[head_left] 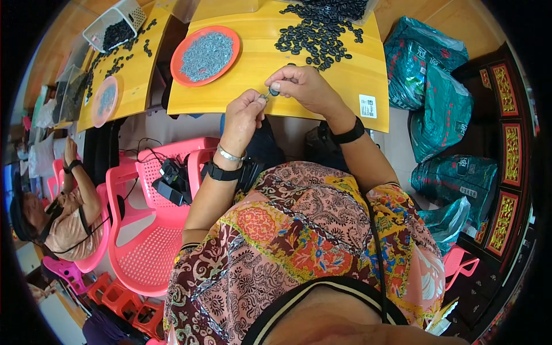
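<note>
Near the front edge of the yellow table, my two hands meet with their fingertips almost touching. My right hand pinches a small dark round part between thumb and forefinger. Just beside it, my left hand is closed on a small silvery metal piece, mostly covered by the fingers. Beyond my left hand lies a red plate heaped with thin silvery metal pieces. Many loose black oval parts are spread beyond my right hand.
A second yellow table at left bears a pink plate and a white basket of black parts. Another person sits there. A pink chair stands at my left, green bags at my right.
</note>
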Motion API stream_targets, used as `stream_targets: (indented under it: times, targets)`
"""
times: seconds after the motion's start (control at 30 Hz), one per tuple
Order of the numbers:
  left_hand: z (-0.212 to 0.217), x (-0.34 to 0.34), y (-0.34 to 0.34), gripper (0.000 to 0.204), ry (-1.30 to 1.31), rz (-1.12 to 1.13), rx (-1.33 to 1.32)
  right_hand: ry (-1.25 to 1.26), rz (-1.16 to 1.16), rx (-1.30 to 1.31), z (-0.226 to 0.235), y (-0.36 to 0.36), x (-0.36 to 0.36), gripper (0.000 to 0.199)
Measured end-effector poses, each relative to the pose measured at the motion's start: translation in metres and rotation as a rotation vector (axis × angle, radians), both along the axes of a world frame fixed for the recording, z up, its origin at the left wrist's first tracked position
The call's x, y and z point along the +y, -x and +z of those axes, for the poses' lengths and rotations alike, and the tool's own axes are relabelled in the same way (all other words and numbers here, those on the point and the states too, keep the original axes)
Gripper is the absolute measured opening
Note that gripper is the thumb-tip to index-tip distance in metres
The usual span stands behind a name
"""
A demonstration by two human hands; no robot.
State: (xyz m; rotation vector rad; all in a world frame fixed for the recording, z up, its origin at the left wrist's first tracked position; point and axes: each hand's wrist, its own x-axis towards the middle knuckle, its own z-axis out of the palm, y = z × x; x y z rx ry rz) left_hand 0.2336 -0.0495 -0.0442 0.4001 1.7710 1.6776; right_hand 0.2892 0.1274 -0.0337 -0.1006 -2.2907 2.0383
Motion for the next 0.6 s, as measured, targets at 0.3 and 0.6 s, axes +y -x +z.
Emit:
stream_targets:
  times: [0.3, 0.6]
  targets:
    - [0.004, 0.001, -0.002, 0.019, 0.017, -0.003, 0.012, 0.137, 0.03, -0.039, -0.005, 0.001, -0.001, 0.02]
    - [0.009, -0.001, 0.001, 0.016, -0.147, 0.092, -0.067, 0.364, 0.031, -0.082, -0.014, 0.002, 0.003, 0.021]
